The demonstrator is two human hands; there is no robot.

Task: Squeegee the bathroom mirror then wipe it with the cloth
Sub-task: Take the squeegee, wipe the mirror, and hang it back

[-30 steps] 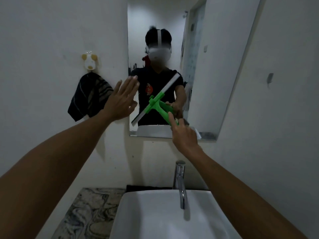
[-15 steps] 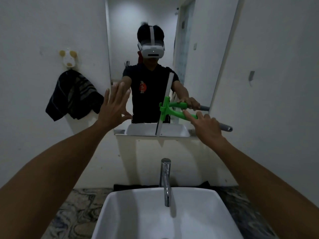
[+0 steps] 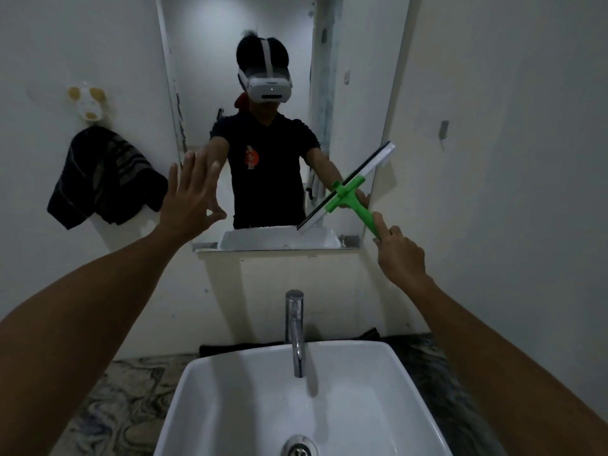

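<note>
The wall mirror (image 3: 204, 60) hangs above the basin and reflects a person in a dark shirt and a headset. My right hand (image 3: 399, 255) grips the green handle of a squeegee (image 3: 348, 189). Its white-and-black blade lies slanted against the mirror's lower right part, the upper end reaching the right edge. My left hand (image 3: 192, 195) is open, fingers spread, pressed at the mirror's lower left edge. A dark striped cloth (image 3: 102, 179) hangs from a wall hook to the left of the mirror.
A white basin (image 3: 296, 403) with a chrome tap (image 3: 295, 327) sits directly below the mirror on a marbled counter (image 3: 108, 399). A yellow-and-white hook (image 3: 87, 105) holds the cloth. A small grey fitting (image 3: 444, 129) is on the right wall.
My right hand has swept the squeegee from the mirror's lower middle to its lower right, and the blade has tilted from near-vertical to slanted. My left hand stays at the left edge.
</note>
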